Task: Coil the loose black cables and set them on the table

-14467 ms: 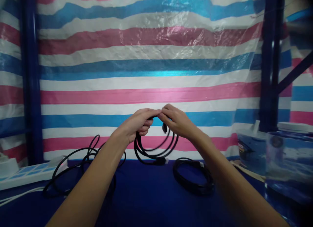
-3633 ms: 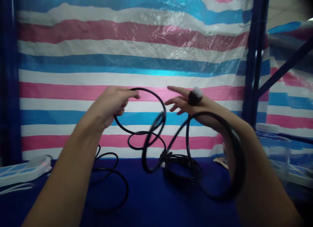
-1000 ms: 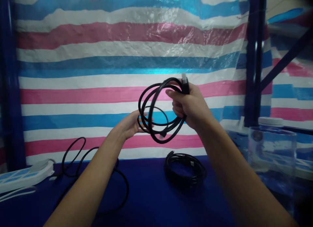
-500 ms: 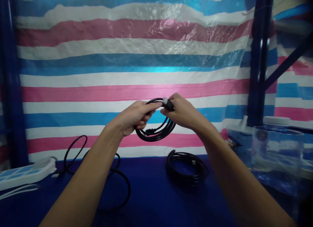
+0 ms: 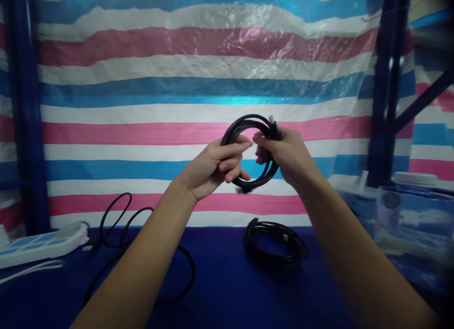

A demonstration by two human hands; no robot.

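A coiled black cable (image 5: 253, 118) is held up above the table, in front of the striped sheet. My left hand (image 5: 227, 161) grips the left side of the coil, its fingers reaching through the ring. On the right side, my right hand (image 5: 280, 147) is closed around the coil beside a black plug (image 5: 273, 129) with a pale tip. Another dark connector end (image 5: 244, 190), blurred by motion, hangs at the bottom of the ring. Below, a second coiled black cable (image 5: 275, 244) lies on the blue table (image 5: 220, 277).
A loose black cable (image 5: 193, 267) curls over the table's left part, partly behind my left forearm. At far left sits a white power strip (image 5: 46, 246) with a white cord (image 5: 31, 271). A clear plastic container (image 5: 413, 225) stands at right, near a blue metal post (image 5: 385, 92).
Both hands have shifted to the right with the coil, which is now turned so its ring faces me more. The plug has moved up and right, and my view has swung slightly left.
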